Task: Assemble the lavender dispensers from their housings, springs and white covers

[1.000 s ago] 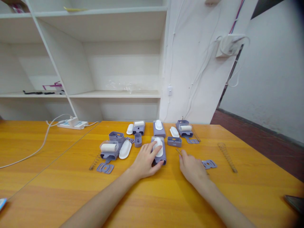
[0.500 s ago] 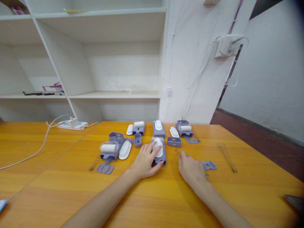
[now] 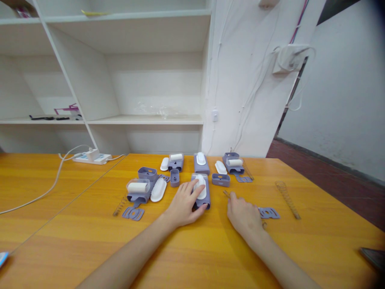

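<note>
Right, danger first: if my left hand (image 3: 185, 204) bears down unevenly, the grey-purple case (image 3: 205, 202) could skid on the table (image 3: 192, 257), or its white top piece (image 3: 202, 193) could slip askew. Those left fingers spread over the top piece, thumb at the case's near end; gripping or merely resting, I can't tell. Over on the other side, my right hand (image 3: 245, 216) curls low over a wire spring (image 3: 226, 194); pinched or just covered, I can't tell. Clumsy pressure could roll or bend the coil, and my wrist could nudge the flat grey plate (image 3: 270, 213) towards the table's right edge. Now the case: it lies mid-table, closer to the far edge than the near one, its long axis running near edge to far, its dark open end facing me. The spring slants, visible tip towards the far edge.
</note>
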A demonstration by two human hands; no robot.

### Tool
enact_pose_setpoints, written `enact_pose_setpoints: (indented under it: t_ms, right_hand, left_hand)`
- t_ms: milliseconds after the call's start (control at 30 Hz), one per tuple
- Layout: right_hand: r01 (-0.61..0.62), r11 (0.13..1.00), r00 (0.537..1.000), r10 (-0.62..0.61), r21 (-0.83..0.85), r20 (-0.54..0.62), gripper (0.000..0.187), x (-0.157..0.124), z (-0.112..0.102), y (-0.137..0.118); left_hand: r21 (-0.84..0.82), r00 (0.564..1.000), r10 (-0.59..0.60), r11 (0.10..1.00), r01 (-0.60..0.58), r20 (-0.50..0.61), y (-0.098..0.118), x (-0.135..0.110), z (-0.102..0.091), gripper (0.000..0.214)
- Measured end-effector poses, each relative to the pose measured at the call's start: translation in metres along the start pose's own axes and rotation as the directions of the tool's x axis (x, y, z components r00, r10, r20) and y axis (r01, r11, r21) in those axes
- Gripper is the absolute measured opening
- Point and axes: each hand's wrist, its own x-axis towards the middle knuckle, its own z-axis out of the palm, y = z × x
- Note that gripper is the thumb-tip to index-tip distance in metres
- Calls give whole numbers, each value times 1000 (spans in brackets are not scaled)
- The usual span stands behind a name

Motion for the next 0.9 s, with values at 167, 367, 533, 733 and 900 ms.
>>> enact_pose_setpoints:
  t_ms: [167,367,533,733,900]
  right_hand:
    - [-2,1000,1000,2,-3,4,19,0,-1,0]
    - [3,1000,1000,-3,1,4,19,1,-1,0]
    - [-3,1000,1000,3,-3,3,19,0,0,0]
    - [5,1000,1000,-5,-9,-7,18,0,1,0]
    - [9,1000,1000,-10,-17,-25,19,0,3,0]
  left_hand:
    - [13,1000,-4,1000,4,9,0,0,0,55]
    - [25,1000,-2,1000,1,12,0,0,1,55]
    - [26,1000,-3,1000,3,14,-1,0,1,54]
    - [20,1000,1,1000,-1,5,0,0,0,54]
    - [22,1000,11,1000,-11,-17,0,0,1,54]
